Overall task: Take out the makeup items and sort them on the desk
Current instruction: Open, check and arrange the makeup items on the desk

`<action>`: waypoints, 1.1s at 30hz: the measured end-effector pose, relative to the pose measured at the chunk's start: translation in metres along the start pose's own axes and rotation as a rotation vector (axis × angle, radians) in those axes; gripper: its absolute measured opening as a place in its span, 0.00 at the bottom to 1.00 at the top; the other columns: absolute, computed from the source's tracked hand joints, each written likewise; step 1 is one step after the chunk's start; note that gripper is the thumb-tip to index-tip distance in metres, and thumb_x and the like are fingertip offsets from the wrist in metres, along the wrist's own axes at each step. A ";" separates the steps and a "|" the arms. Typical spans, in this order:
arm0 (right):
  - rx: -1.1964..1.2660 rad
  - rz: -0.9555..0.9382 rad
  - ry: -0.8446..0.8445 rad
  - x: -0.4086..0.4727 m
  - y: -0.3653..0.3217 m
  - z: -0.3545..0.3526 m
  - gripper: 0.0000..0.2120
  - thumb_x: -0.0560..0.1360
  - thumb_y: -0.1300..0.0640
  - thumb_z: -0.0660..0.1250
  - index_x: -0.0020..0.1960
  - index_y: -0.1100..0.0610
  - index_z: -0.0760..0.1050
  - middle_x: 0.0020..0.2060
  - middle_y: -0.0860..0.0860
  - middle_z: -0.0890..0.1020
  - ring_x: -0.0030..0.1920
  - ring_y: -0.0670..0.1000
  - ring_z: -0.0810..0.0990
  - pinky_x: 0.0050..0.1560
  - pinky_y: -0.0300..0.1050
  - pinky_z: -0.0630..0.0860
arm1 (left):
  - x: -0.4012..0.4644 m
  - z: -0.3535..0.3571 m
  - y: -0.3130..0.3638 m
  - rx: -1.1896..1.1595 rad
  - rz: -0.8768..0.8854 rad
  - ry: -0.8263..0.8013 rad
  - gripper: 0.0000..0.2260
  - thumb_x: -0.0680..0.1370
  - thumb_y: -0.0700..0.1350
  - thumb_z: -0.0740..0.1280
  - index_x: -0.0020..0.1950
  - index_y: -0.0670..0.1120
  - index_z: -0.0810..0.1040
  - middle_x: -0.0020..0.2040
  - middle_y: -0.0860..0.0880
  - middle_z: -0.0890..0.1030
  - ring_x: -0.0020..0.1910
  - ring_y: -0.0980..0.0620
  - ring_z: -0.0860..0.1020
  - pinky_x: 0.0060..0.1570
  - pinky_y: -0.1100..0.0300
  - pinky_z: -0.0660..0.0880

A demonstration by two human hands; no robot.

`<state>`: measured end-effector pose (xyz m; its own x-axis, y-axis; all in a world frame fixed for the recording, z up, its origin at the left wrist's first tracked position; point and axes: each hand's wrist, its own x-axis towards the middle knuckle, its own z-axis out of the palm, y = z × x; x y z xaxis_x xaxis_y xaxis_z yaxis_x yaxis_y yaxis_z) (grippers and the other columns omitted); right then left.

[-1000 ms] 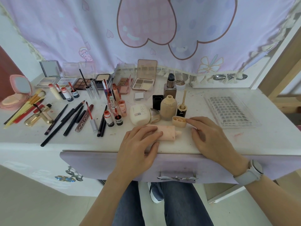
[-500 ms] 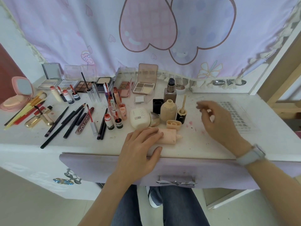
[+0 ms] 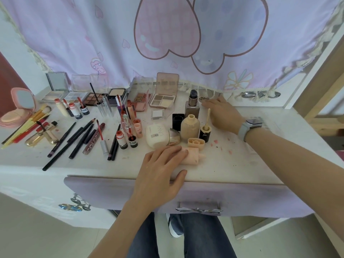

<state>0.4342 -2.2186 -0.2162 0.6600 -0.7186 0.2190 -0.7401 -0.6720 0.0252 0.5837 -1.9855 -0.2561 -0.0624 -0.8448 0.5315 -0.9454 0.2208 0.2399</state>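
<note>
A pink round compact [image 3: 15, 107] with its mirror lid up stands at the far left of the white counter [image 3: 232, 164]. To its right lie black pencils [image 3: 74, 138] in a loose row, then small red-capped bottles [image 3: 122, 136]. Further right, the left hand [image 3: 158, 170] rests flat, fingers straight, on a peach tube [image 3: 192, 155] lying on its side near the counter's front edge; its grip is relaxed, nothing clasped. Just behind the tube stands a beige bottle [image 3: 190, 127]. Right of that bottle, the right hand [image 3: 221, 113] reaches to the back of the counter, fingertips at a small round jar [image 3: 202, 99]; whether its grip holds the jar cannot be told.
</note>
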 end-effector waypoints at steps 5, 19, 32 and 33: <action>0.017 0.004 0.021 -0.001 -0.001 -0.001 0.28 0.75 0.66 0.56 0.73 0.56 0.58 0.71 0.52 0.65 0.65 0.57 0.64 0.59 0.52 0.68 | 0.001 0.000 0.001 -0.010 -0.028 0.005 0.18 0.73 0.52 0.61 0.60 0.49 0.78 0.60 0.52 0.77 0.60 0.53 0.72 0.55 0.56 0.70; 0.058 -0.047 0.142 -0.027 0.006 -0.003 0.12 0.74 0.62 0.61 0.56 0.63 0.74 0.56 0.61 0.75 0.56 0.61 0.70 0.54 0.53 0.68 | 0.000 0.002 0.002 0.001 -0.030 0.032 0.18 0.73 0.52 0.60 0.60 0.49 0.77 0.60 0.52 0.78 0.59 0.53 0.72 0.54 0.56 0.70; 0.677 0.239 0.337 -0.047 0.002 -0.038 0.18 0.73 0.56 0.67 0.62 0.57 0.71 0.52 0.53 0.74 0.48 0.50 0.73 0.52 0.43 0.71 | -0.001 0.003 0.001 -0.019 -0.024 0.046 0.17 0.73 0.52 0.61 0.60 0.50 0.77 0.60 0.52 0.78 0.59 0.53 0.72 0.54 0.56 0.71; 0.802 0.292 0.412 -0.053 -0.001 -0.046 0.16 0.74 0.55 0.67 0.61 0.55 0.72 0.50 0.51 0.74 0.46 0.48 0.74 0.49 0.42 0.73 | -0.001 0.003 0.001 -0.029 -0.027 0.044 0.18 0.73 0.52 0.61 0.60 0.50 0.78 0.60 0.52 0.78 0.59 0.53 0.73 0.54 0.55 0.71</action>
<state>0.3936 -2.1718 -0.1829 0.2518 -0.8610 0.4419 -0.4583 -0.5082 -0.7292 0.5817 -1.9857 -0.2582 -0.0223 -0.8282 0.5600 -0.9369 0.2127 0.2773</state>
